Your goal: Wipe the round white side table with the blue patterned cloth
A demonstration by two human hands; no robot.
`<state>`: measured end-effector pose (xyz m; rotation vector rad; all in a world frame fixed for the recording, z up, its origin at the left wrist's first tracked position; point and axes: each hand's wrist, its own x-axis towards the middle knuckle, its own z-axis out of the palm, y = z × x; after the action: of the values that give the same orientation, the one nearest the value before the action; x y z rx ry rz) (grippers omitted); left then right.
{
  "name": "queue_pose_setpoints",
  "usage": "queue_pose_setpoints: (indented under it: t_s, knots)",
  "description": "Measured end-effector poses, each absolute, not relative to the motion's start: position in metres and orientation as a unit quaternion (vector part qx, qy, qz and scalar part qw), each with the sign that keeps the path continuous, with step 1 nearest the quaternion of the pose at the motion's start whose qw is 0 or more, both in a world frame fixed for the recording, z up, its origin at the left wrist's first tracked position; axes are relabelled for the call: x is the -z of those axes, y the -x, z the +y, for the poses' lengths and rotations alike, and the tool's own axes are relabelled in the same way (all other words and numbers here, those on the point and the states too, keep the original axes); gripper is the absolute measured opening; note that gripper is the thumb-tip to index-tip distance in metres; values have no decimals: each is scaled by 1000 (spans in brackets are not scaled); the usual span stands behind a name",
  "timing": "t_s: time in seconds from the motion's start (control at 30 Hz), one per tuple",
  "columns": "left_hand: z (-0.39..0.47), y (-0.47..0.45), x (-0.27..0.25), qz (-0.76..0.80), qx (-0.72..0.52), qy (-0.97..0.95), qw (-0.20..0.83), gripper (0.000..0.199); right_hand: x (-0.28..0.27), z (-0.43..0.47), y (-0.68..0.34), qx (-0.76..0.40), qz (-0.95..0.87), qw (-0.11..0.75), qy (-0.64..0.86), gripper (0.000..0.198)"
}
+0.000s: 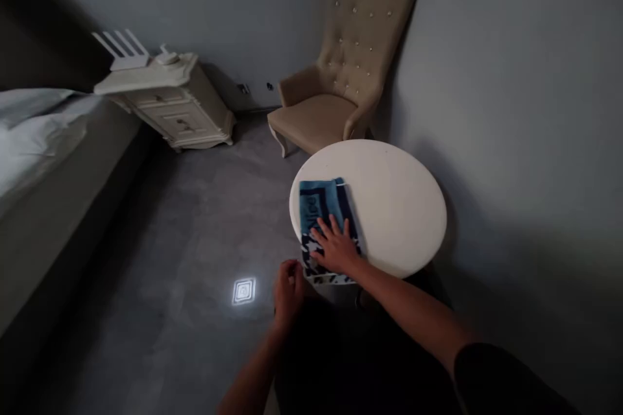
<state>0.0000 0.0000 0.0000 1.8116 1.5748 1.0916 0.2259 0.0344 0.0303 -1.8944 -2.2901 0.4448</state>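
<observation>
A folded cloth (311,198), blue with dark bands, lettering and a black-and-white pattern on its near half, lies at the left side of a round white table (403,207). Spread flat on top of it is my right hand (335,248), fingers apart. My left hand (289,288) is at the cloth's near left corner, just off the table's edge, with its fingers curled in. Whether those fingers pinch the corner or anything else is hidden. The near edge of the cloth reaches the table's rim.
Behind the table stands a tan tufted armchair (318,118). A cream nightstand (182,120) at the back left carries a white router (129,61) with several antennas. The bed (63,188) runs along the left. A bright square pattern of light (244,290) shows on the grey floor.
</observation>
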Motion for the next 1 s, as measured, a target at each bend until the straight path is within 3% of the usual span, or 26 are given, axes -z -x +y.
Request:
queue_pose_setpoints:
  t_s: [0.2, 0.33, 0.5, 0.73, 1.0]
  knots:
    - [80, -8, -8, 526, -318, -763, 200, 24, -14, -62, -393, -96, -651, 11, 753, 78]
    - [138, -44, -17, 620, -290, -710, 167, 46, -19, -88, -466, -68, -581, 19, 811, 69]
    - [186, -80, -32, 739, -181, -606, 234, 65, -23, -82, -470, -27, -518, 40, 854, 75]
    - [183, -94, -23, 766, -149, -569, 260, 68, -14, -29, -500, -54, -525, -49, 848, 87]
    - [182, -94, -10, 774, -160, -549, 270, 70, -32, 134, -567, -74, -528, -65, 843, 87]
